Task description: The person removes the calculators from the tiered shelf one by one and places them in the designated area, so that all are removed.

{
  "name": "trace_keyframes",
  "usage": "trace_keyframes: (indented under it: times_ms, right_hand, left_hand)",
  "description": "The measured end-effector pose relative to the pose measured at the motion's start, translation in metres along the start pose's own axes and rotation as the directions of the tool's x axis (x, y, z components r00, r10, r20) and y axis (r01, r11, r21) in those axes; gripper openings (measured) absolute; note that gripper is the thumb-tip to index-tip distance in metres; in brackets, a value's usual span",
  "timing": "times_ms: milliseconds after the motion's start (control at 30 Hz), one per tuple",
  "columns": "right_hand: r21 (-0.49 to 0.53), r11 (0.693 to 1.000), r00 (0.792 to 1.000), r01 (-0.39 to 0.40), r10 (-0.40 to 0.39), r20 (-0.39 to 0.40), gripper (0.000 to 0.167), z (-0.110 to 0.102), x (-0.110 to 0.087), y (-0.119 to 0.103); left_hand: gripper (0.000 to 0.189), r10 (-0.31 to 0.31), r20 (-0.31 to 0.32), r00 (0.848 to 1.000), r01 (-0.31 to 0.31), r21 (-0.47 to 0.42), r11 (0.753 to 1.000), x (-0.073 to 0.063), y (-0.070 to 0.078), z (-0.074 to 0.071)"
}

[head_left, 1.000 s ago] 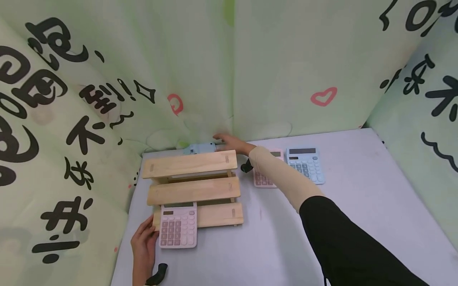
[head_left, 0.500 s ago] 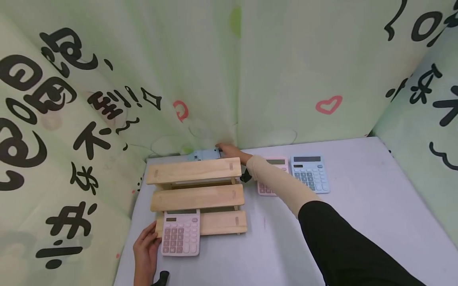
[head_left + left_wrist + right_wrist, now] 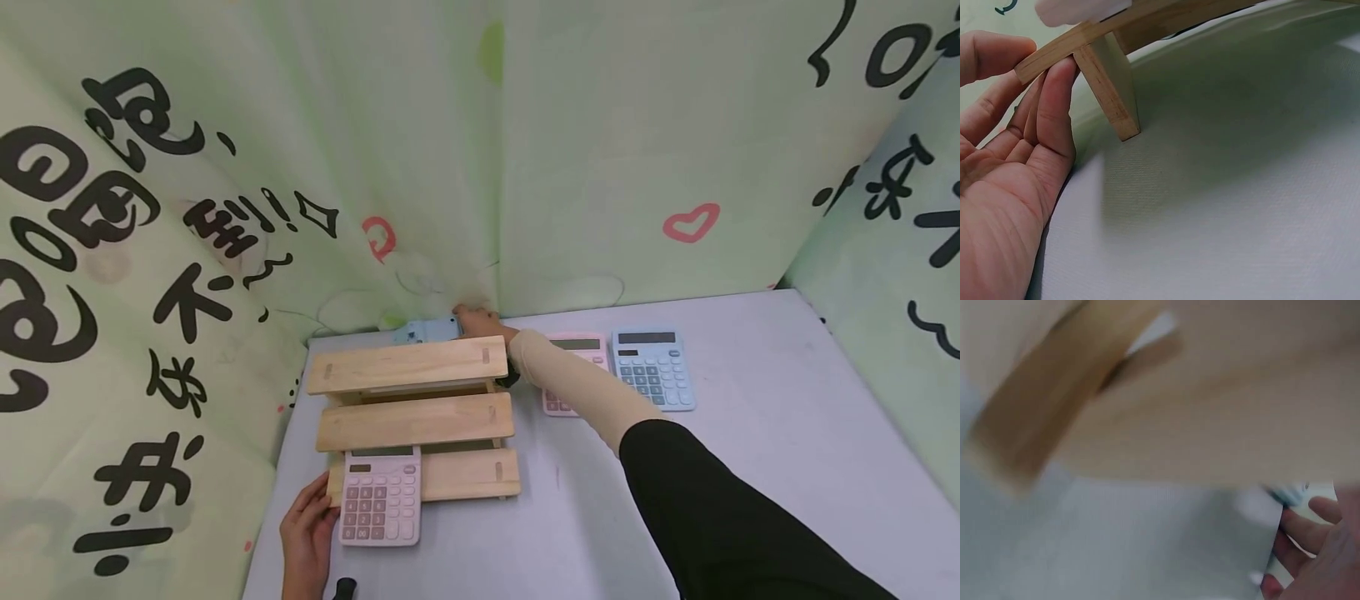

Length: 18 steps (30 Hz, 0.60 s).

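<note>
My left hand [image 3: 307, 533] pinches the left end of the lowest slat of a three-tier wooden stand [image 3: 416, 421], thumb and fingers on opposite faces. On that slat leans a pink calculator [image 3: 381, 500], its lower end jutting forward. Behind the top slat, my right hand [image 3: 483, 321] is at the right end of a light blue object [image 3: 426, 331], mostly hidden by the stand. In the right wrist view, the right fingers [image 3: 1304, 531] are spread near a blurred bluish edge. Whether they grip it cannot be told.
Right of the stand lie a second pink calculator [image 3: 581, 343], partly covered by the right sleeve [image 3: 581, 387], and a light blue calculator [image 3: 654, 371]. A printed curtain [image 3: 585, 167] encloses the back and sides of the white table [image 3: 757, 433].
My right hand has come closer to the blue object's right end and its extended fingers have drawn in. The head view has shifted slightly. The left hand keeps its hold on the stand.
</note>
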State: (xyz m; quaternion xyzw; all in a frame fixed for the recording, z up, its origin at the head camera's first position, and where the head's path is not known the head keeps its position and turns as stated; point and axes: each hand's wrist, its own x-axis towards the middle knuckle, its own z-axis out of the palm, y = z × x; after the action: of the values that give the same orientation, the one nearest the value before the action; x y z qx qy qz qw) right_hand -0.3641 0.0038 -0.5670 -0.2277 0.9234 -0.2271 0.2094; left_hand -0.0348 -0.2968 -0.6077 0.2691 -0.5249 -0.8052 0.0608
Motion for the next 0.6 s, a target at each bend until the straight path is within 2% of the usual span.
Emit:
trace_keyframes:
  times_ms: [100, 267, 600]
  right_hand:
    - [-0.014, 1.0, 1.0, -0.022, 0.022, -0.021, 0.076, 0.008, 0.006, 0.004]
    - [0.024, 0.999, 0.997, -0.035, 0.036, -0.071, 0.08, 0.014, 0.009, 0.008]
    - [0.145, 0.989, 0.995, 0.003, 0.012, -0.101, 0.084, 0.004, 0.006, 0.007]
  left_hand:
    - [0.038, -0.007, -0.01, 1.0, 0.008, 0.004, 1.0, 0.0, -0.002, 0.0]
    - [0.037, -0.008, -0.006, 1.0, 0.008, 0.0, 1.0, 0.0, -0.003, 0.0]
    - [0.039, 0.04, 0.032, 0.999, -0.039, -0.033, 0.999, 0.0, -0.002, -0.001]
